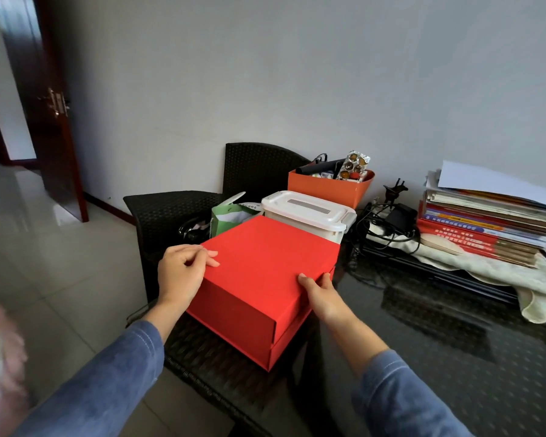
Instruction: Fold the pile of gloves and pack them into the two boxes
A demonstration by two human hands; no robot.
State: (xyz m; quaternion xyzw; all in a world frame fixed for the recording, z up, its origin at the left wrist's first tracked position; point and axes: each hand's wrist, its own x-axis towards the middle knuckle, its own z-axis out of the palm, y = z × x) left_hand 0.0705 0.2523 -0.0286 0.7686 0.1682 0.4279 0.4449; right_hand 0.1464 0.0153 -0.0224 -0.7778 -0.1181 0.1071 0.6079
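A red box (265,272) is set on the near-left corner of the dark bench (423,342). Its lid's left edge is held in the curled grip of the left hand (183,272); the right edge is pinched by the right hand (322,291). Just behind, a white tub (309,212) is seen, then an orange bin (328,187).

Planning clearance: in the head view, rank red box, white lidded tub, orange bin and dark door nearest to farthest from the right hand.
1. red box, gripped by the right hand.
2. white lidded tub, just behind the box.
3. orange bin, behind the tub.
4. dark door, far left.
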